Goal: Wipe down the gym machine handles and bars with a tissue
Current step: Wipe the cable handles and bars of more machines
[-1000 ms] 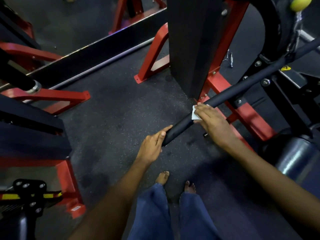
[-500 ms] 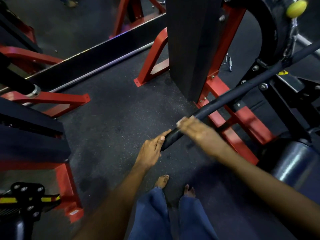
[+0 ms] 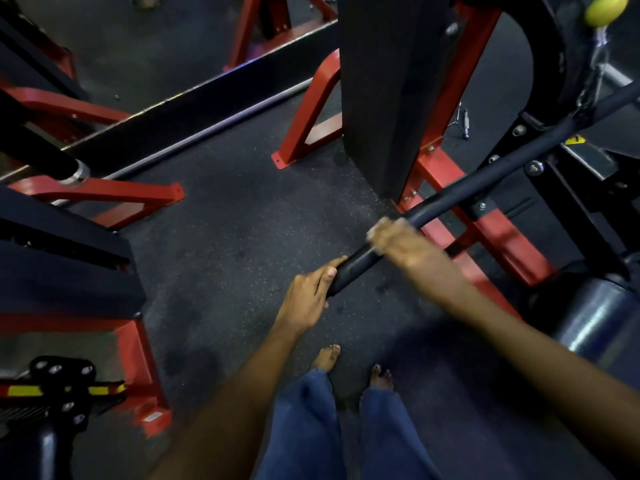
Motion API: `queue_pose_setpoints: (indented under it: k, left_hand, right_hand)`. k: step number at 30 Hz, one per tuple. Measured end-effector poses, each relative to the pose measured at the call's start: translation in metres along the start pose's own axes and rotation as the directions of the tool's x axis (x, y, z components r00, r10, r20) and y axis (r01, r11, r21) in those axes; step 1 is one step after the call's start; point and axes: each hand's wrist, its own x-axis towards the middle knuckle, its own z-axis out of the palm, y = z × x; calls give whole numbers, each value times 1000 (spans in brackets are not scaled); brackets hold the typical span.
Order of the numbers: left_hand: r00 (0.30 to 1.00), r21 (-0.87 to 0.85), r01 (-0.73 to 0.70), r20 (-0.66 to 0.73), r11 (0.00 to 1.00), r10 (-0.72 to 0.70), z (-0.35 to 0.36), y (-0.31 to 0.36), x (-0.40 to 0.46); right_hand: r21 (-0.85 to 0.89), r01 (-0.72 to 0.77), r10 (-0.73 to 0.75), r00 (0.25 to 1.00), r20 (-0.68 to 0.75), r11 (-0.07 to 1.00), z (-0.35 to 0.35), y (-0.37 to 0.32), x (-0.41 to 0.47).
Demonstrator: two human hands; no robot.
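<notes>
Black padding on the bar (image 3: 460, 199) is your work surface. Your left hand (image 3: 308, 299) still grips its near end, unmoved. Your right hand (image 3: 398, 242), blurred, has slid down the bar toward it, the tissue (image 3: 375, 230) barely showing under curled fingers, so this stretch looks nearly wiped.

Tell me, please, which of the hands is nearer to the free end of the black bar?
Left. The left hand grips the black bar right at its free end; the right hand sits farther up the bar, blurred, pressing a tissue.
</notes>
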Motion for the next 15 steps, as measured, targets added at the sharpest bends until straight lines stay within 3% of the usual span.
queue_pose_setpoints:
  k: [2,5,6,8,9,11,13,15]
  left_hand:
    - [1000,-12,4,-12,1000,-4,1,-1,0]
    - [1000,-22,11,-16,1000,-11,1,-4,0]
    - [1000,-22,9,-18,1000,-9,1,-3,1]
    - [1000,-46,10,-27,999,-11,-1,-1,1]
    - [1000,-66,8,-27,998,-10,-2,0,0]
    - [1000,-63,17,-20,998,-19,-4,1,0]
    - [999,-14,29,-24,999,-30,-5,1,0]
    - [999,5,38,-13,999,-38,-5,1,1]
  right_hand:
    - [-17,-270,266,958,-108,963,-8,40,-8]
    - [53,-436,437,874,-214,898,5,21,-4]
    - [77,-376,384,902,-197,923,11,-2,-2]
    - [54,-3,12,987,-160,999,26,-46,-5]
    - [23,191,-187,975,-117,981,33,-56,-10]
    - [10,307,-306,950,-56,952,29,-39,-15]
    - [39,135,-129,983,-132,990,19,-1,-16]
    - [95,-186,204,950,-236,978,7,40,-19]
